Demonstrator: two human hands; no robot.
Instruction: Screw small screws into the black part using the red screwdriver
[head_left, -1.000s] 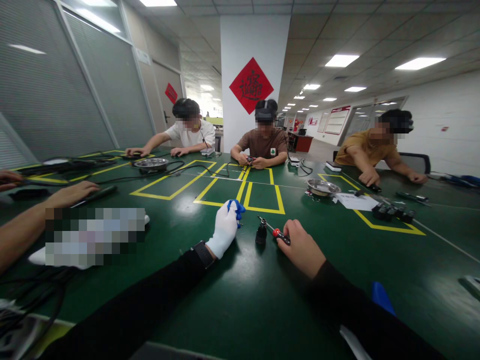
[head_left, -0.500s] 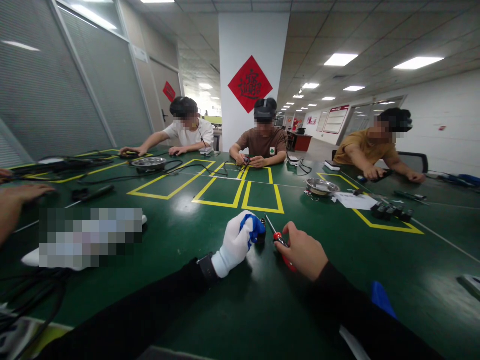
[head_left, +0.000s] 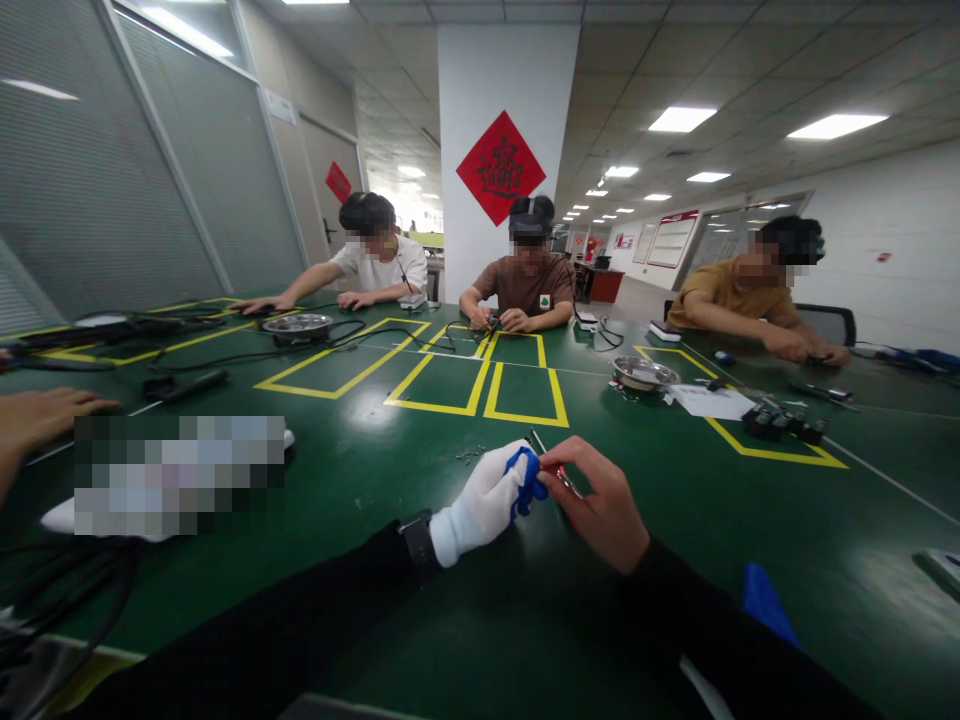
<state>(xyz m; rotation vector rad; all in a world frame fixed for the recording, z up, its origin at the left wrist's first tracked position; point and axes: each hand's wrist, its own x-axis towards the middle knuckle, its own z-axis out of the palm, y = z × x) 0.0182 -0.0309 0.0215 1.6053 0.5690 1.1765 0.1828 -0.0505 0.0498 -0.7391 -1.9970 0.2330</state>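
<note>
My left hand (head_left: 491, 495) wears a white glove with blue fingertips and is closed. The small black part seen in it half a second ago is now hidden by the fingers. My bare right hand (head_left: 596, 490) is closed around a red-handled screwdriver (head_left: 568, 482), mostly covered by the hand. Its metal shaft (head_left: 536, 440) points up and away, behind the gloved fingers. The right thumb and index finger pinch together at the left fingertips; what lies between them I cannot make out. Several tiny screws (head_left: 470, 455) lie just beyond my left hand.
Yellow tape (head_left: 525, 420) marks boxes on the green table. A metal bowl (head_left: 645, 373), a paper sheet (head_left: 709, 402) and several black parts (head_left: 784, 422) are at the right. A pixelated white object (head_left: 180, 475) and cables lie left. Several co-workers sit around; one's hand (head_left: 56, 410) rests at left.
My right hand has moved left and up, bringing its fingertips to the left hand's. My left hand has turned and shifted slightly right, covering the black part. The tiny screws have come into view.
</note>
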